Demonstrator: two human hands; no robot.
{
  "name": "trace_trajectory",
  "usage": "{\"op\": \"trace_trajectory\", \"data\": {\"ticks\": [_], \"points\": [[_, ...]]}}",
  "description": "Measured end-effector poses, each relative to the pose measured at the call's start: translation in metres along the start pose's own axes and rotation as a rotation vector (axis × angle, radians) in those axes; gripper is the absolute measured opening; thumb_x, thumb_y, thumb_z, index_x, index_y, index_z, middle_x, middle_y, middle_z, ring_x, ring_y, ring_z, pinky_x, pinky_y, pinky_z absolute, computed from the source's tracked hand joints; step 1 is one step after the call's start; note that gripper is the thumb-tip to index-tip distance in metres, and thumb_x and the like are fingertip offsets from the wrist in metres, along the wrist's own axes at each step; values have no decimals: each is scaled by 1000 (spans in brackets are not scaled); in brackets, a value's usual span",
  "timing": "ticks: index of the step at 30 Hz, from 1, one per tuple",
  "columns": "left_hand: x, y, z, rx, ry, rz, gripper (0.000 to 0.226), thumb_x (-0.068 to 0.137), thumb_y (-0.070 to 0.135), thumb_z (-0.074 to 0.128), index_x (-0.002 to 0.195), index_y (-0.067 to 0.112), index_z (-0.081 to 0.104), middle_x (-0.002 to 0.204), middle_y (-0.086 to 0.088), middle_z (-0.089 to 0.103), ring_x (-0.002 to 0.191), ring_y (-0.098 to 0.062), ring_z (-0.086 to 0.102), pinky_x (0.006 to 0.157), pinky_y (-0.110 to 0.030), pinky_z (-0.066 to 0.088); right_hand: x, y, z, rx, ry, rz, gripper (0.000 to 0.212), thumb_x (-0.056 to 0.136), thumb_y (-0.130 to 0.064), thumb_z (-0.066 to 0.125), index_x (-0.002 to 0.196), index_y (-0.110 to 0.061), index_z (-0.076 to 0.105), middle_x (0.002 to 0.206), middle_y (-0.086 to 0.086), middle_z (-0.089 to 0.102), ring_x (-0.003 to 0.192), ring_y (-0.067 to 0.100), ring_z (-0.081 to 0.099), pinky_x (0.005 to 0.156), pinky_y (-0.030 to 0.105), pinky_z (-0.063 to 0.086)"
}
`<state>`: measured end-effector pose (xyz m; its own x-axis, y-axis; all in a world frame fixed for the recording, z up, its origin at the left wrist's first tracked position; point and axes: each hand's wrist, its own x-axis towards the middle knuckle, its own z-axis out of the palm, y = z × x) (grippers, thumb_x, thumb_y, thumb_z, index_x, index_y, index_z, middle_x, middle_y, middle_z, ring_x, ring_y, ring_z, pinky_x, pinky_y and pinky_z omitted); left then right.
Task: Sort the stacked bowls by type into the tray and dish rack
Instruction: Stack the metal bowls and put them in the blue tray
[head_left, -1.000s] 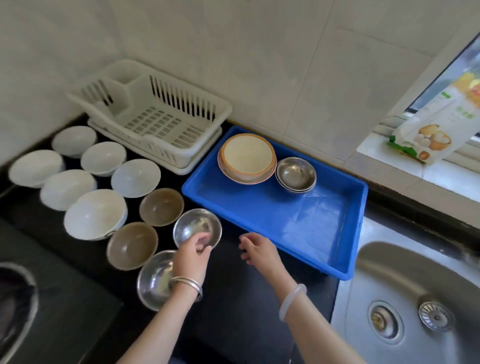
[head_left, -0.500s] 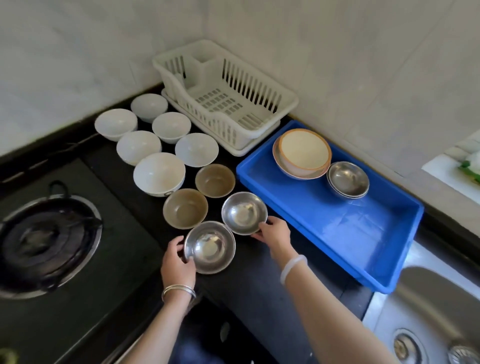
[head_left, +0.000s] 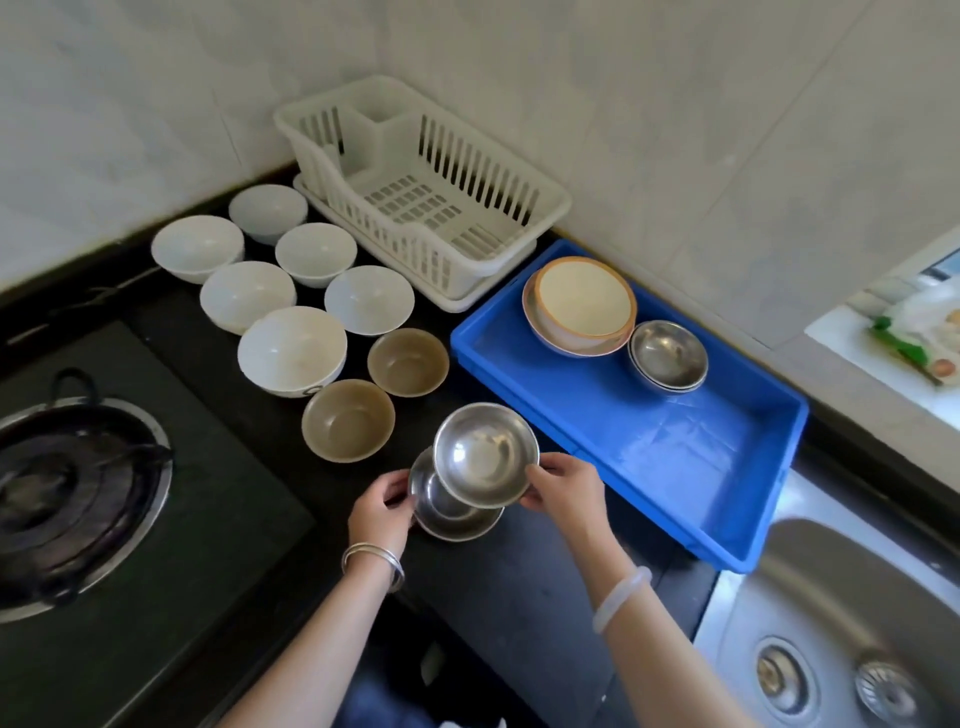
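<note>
My right hand (head_left: 563, 486) holds a steel bowl (head_left: 485, 454) by its rim, lifted and tilted over a second steel bowl (head_left: 452, 514). My left hand (head_left: 382, 512) grips that lower bowl at its left edge on the black counter. Two brown bowls (head_left: 348, 420) (head_left: 408, 362) sit just behind. Several white bowls (head_left: 292, 349) stand further left. The blue tray (head_left: 675, 457) on the right holds an orange-rimmed bowl stack (head_left: 582, 304) and stacked steel bowls (head_left: 668, 355). Behind them stands the white dish rack (head_left: 415, 187), with nothing in it.
A gas burner (head_left: 72, 493) lies at the left. The steel sink (head_left: 857, 623) is at the lower right, beyond the tray's corner. Tiled walls close the back. A packet (head_left: 914, 338) lies on the windowsill at the far right.
My right hand has picked up the farther steel bowl and brought it over the nearer one. My left hand has stayed on the nearer bowl's edge. The view has shifted slightly.
</note>
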<state>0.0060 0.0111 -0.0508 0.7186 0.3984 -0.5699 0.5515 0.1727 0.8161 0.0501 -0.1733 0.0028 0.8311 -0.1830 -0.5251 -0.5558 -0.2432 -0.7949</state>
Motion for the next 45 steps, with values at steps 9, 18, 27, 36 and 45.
{"op": "trace_trajectory", "data": {"ticks": [9,18,27,36,45], "points": [[8,1,10,-54,-41,-63,12,90,15,55,99,13,62,97,-7,61,85,-14,59,66,-28,53,-4,18,6,-155,2,19,12,84,-14,59,85,-17,70,73,-1,73,57,7,70,52,13,52],[19,12,8,73,-163,-112,27,86,2,56,112,8,59,108,-11,60,98,-24,59,71,-33,52,3,34,13,-154,41,68,2,84,-21,64,85,-22,63,68,-5,68,50,2,63,47,13,49],[33,40,11,192,-332,-115,30,86,5,58,115,11,59,116,-12,61,107,-26,59,79,-35,54,2,30,14,177,-13,190,19,91,-14,60,107,-21,69,90,4,75,76,16,74,60,24,59],[32,110,76,168,-524,9,15,87,2,56,100,8,59,92,-3,64,82,-8,62,56,-16,55,19,0,-38,404,209,109,11,89,-14,63,95,-16,71,75,1,75,66,16,71,59,22,58],[26,153,209,155,-623,75,28,89,1,52,116,2,60,102,-10,60,94,-21,58,68,-20,53,77,-36,-141,367,361,34,9,90,-15,61,95,-15,68,84,5,70,55,12,70,55,18,56]]}}
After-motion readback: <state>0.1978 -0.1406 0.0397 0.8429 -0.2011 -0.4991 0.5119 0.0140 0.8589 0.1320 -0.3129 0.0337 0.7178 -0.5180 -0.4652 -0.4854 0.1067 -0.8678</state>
